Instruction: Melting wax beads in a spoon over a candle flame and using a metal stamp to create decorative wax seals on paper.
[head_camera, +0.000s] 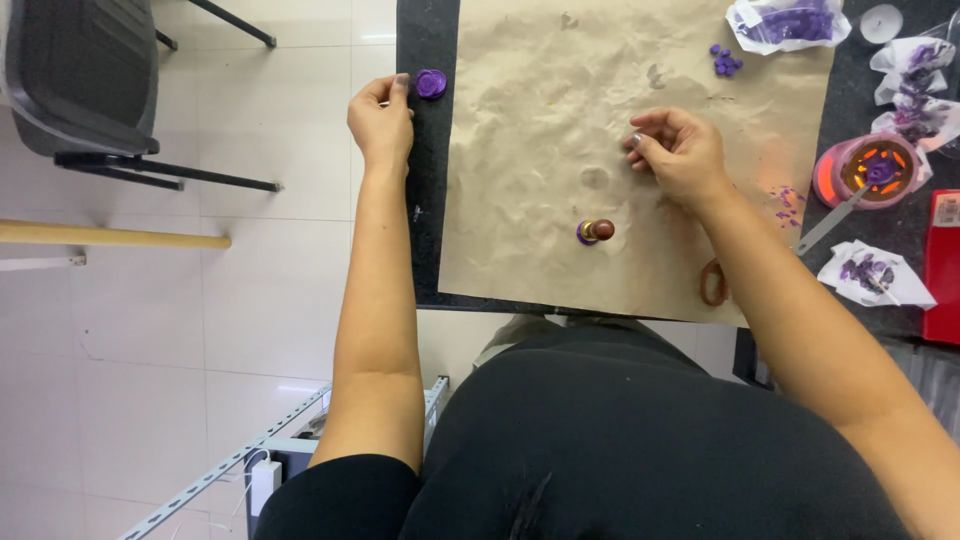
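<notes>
Black short-sleeved top, bare forearms.
</notes>
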